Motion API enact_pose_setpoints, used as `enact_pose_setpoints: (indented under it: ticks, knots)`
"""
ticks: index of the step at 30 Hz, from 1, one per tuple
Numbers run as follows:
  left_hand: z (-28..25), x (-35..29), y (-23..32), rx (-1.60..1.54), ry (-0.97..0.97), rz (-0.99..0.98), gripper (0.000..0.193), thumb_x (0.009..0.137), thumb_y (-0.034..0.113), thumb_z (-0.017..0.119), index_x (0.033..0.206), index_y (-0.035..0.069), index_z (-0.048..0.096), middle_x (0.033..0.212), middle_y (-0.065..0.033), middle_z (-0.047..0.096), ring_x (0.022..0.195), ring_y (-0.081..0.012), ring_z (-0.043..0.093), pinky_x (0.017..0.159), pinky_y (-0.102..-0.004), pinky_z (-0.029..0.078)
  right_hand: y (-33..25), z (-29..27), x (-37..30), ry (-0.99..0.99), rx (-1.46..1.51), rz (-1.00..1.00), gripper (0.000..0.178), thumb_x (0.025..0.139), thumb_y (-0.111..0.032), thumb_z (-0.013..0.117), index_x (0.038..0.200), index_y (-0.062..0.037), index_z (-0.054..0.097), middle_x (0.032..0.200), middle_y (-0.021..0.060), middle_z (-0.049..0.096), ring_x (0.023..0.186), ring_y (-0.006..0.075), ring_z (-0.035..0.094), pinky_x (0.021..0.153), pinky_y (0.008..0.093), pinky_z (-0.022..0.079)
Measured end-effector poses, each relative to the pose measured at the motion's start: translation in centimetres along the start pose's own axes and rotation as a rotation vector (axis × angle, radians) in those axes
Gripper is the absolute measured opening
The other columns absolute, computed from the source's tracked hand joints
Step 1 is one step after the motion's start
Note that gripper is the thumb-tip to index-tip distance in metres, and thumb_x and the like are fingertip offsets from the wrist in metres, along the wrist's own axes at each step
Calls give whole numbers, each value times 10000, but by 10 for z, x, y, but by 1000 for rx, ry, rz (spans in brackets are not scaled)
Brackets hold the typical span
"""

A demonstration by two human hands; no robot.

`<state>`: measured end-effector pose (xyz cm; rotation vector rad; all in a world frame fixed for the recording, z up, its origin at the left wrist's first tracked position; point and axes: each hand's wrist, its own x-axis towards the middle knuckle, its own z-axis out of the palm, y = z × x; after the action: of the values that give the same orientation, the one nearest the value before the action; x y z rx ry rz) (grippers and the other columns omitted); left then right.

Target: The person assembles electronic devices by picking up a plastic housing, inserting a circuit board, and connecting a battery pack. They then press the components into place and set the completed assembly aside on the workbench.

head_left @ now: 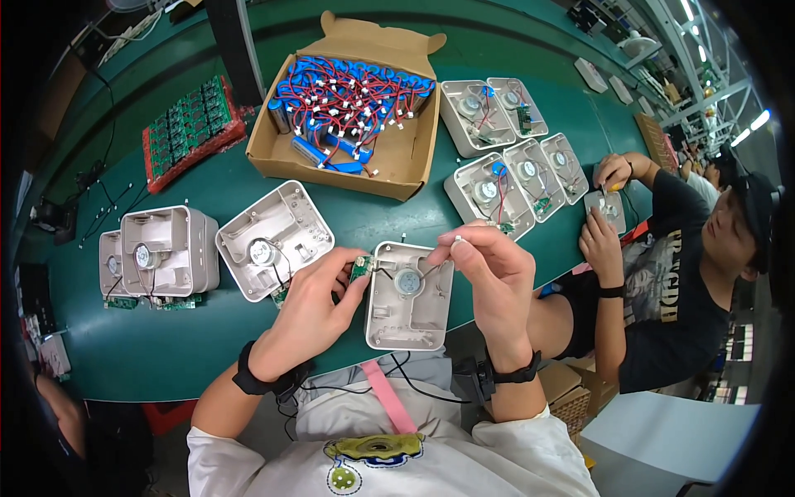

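In front of me on the green table lies a light grey plastic housing (389, 335), open side up, with a round speaker (407, 282) inside. At the housing's upper left, my left hand (306, 306) pinches a small green circuit board (360, 268) between thumb and fingers. My right hand (503, 277) is raised over the housing's upper right edge. Its thumb and forefinger pinch a small white connector (458, 239), with thin wires running toward the housing. A second open housing (310, 236) with a speaker sits just left, tilted, its circuit board partly behind my left hand.
Beyond my hands stands a cardboard box (397, 178) full of blue batteries (310, 151) with red leads. Stacked housings (186, 228) and a red-wrapped pile of circuit boards (190, 124) are left. Several housings (472, 145) stand right, beside a co-worker (662, 273) handling another.
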<state>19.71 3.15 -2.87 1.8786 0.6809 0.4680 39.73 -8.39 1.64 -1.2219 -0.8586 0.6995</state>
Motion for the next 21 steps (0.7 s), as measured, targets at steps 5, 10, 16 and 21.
enact_pose_setpoints:
  ticks: [5,10,16,21]
  knots:
    - [3,0,0,-47,20,12,274,979,8,706,1245,-21,652,924,-115,706,756,-167,699,705,-303,557,0,-11,3,-166,-156,-128,125,1007,-37,690,1058,41,773,935,173,787,796,154,709,696,270,517]
    - [2,-2,2,-57,39,37,287,971,-4,711,1251,-25,652,939,-107,683,760,-157,692,707,-294,552,-29,-5,-7,-207,-5,290,94,962,16,720,1029,56,773,911,170,789,705,161,729,565,237,492]
    - [5,-4,2,-69,70,87,242,974,7,698,1207,-39,650,957,-137,661,725,-222,693,674,-332,560,-28,3,-1,-344,-158,553,98,916,33,773,1010,61,773,852,124,789,596,112,716,423,194,407]
    - [5,-6,0,-100,69,104,277,962,-18,708,1233,-29,654,994,-124,651,751,-198,684,683,-318,558,-8,11,8,-273,-394,526,95,931,4,775,1014,50,776,804,85,779,617,91,725,407,189,403]
